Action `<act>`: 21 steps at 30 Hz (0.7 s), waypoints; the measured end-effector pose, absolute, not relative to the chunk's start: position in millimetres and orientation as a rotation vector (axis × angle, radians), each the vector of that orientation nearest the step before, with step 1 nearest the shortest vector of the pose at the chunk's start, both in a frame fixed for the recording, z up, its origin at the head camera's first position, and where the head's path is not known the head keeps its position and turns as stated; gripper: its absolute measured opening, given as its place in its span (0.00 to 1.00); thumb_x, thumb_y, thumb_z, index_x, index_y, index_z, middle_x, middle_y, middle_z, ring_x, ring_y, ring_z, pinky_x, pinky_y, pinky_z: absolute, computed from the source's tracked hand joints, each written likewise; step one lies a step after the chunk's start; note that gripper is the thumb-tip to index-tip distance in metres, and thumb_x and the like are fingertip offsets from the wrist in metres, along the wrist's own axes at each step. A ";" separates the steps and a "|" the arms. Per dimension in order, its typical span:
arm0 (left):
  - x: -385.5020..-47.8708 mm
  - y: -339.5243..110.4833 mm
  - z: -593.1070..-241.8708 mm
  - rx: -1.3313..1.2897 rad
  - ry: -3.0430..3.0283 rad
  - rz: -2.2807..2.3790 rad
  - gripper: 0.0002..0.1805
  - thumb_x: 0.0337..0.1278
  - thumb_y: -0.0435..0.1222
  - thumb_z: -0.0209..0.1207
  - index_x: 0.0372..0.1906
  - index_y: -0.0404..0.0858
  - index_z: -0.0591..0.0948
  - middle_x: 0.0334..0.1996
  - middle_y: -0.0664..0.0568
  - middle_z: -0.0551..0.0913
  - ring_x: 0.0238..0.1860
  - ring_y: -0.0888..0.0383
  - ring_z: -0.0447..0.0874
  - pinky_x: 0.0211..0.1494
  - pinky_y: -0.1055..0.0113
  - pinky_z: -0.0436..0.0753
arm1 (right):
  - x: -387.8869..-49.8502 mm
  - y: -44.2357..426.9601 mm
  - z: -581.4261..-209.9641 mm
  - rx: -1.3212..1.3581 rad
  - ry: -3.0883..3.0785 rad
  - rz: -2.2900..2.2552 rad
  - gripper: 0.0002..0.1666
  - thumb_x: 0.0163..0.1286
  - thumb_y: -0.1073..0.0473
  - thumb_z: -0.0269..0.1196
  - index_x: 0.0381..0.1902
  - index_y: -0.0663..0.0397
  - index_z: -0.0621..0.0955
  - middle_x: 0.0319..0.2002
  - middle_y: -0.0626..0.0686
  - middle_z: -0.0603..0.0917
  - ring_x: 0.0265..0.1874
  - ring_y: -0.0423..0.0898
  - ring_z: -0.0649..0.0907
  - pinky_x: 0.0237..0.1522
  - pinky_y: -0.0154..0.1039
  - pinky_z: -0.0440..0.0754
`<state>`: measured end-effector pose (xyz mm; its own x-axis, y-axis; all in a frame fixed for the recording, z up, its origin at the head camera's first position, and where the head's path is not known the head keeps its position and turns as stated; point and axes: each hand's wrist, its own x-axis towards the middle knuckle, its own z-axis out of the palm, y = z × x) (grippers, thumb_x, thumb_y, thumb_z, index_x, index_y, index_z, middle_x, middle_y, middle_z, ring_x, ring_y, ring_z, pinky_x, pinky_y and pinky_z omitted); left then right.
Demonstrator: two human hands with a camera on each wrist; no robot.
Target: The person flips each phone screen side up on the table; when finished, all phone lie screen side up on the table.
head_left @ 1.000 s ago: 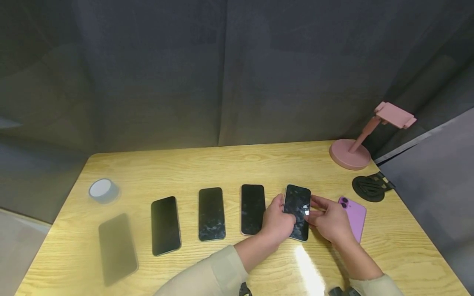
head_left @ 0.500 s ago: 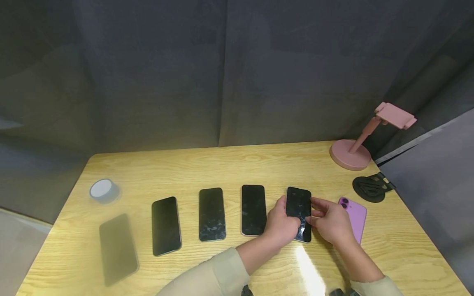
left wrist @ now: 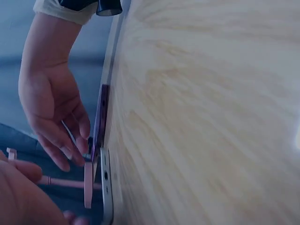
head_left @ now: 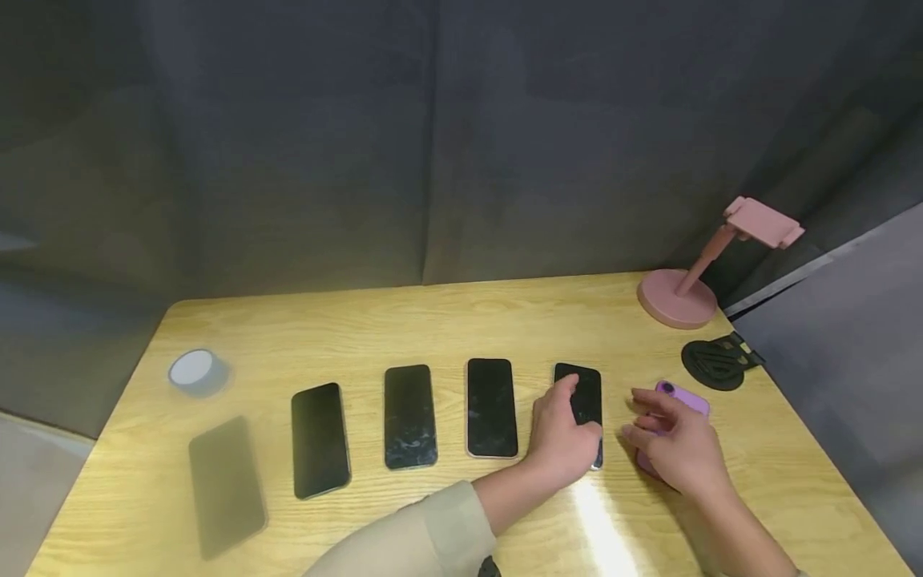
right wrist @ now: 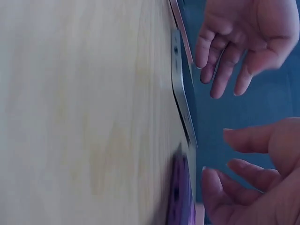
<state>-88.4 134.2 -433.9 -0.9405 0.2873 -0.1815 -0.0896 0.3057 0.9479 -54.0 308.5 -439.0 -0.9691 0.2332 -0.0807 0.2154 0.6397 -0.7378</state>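
A black-screened phone [head_left: 590, 401] lies screen up at the right end of a row. My left hand [head_left: 565, 437] is over its left side, hiding part of it. The right wrist view shows that left hand [right wrist: 251, 37] raised off the phone [right wrist: 182, 84], fingers loose. My right hand [head_left: 683, 449] hovers over a purple phone [head_left: 688, 398], which lies with its camera side up and is partly covered. Its fingers are loosely bent with nothing between them, and the right wrist view shows the hand [right wrist: 267, 178] apart from the purple phone [right wrist: 178, 199].
Several other phones lie leftward in the row, including a black one [head_left: 492, 409] nearest my left hand and a blurred one [head_left: 227, 489] far left. A white roll-shaped object [head_left: 196, 373] stands behind them. A pink phone stand [head_left: 678, 298] and a black folding stand [head_left: 714, 365] sit back right.
Both hands have let go of the right-end phone, which stays on the table. The right hand has moved right, over the purple phone; the left has lifted slightly.
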 end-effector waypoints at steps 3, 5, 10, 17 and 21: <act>-85.0 143.2 -432.0 0.285 2.175 1.707 0.37 0.53 0.29 0.60 0.71 0.45 0.69 0.64 0.61 0.71 0.65 0.60 0.67 0.63 0.63 0.71 | -42.8 326.1 -437.2 -0.435 -2.805 1.172 0.36 0.64 0.58 0.71 0.67 0.64 0.73 0.57 0.68 0.79 0.52 0.63 0.80 0.39 0.30 0.78; -84.1 151.4 -432.5 0.322 2.136 1.704 0.38 0.50 0.29 0.62 0.71 0.46 0.70 0.63 0.62 0.73 0.63 0.61 0.69 0.59 0.65 0.73 | -36.4 335.8 -437.3 -0.485 -2.793 1.175 0.40 0.65 0.57 0.71 0.70 0.65 0.69 0.61 0.70 0.75 0.56 0.68 0.77 0.43 0.37 0.82; -87.2 178.1 -437.8 0.341 2.101 1.682 0.37 0.46 0.30 0.65 0.68 0.47 0.74 0.60 0.60 0.77 0.61 0.63 0.72 0.59 0.68 0.73 | -23.0 352.3 -440.1 -0.558 -2.717 1.395 0.50 0.69 0.58 0.67 0.78 0.65 0.53 0.70 0.75 0.60 0.64 0.74 0.67 0.45 0.30 0.80; -85.1 210.1 -439.1 0.208 1.947 1.695 0.38 0.41 0.26 0.67 0.65 0.43 0.76 0.51 0.59 0.81 0.44 0.65 0.78 0.45 0.69 0.80 | -14.4 368.9 -445.3 -0.616 -2.206 2.109 0.56 0.72 0.66 0.62 0.81 0.50 0.36 0.76 0.70 0.32 0.73 0.68 0.44 0.45 0.20 0.74; -84.3 217.2 -436.6 0.115 1.823 1.773 0.39 0.39 0.24 0.67 0.66 0.41 0.75 0.55 0.52 0.79 0.48 0.61 0.78 0.46 0.67 0.80 | -13.4 376.5 -449.6 -0.616 -1.973 2.285 0.55 0.73 0.69 0.59 0.81 0.43 0.37 0.77 0.64 0.29 0.72 0.55 0.60 0.48 0.28 0.78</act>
<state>-84.3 217.2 -436.6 -0.8237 0.4500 -0.3449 -0.3323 0.1097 0.9368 -13.4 376.5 -449.6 -0.9183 0.3004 -0.2578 0.2112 -0.1791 -0.9609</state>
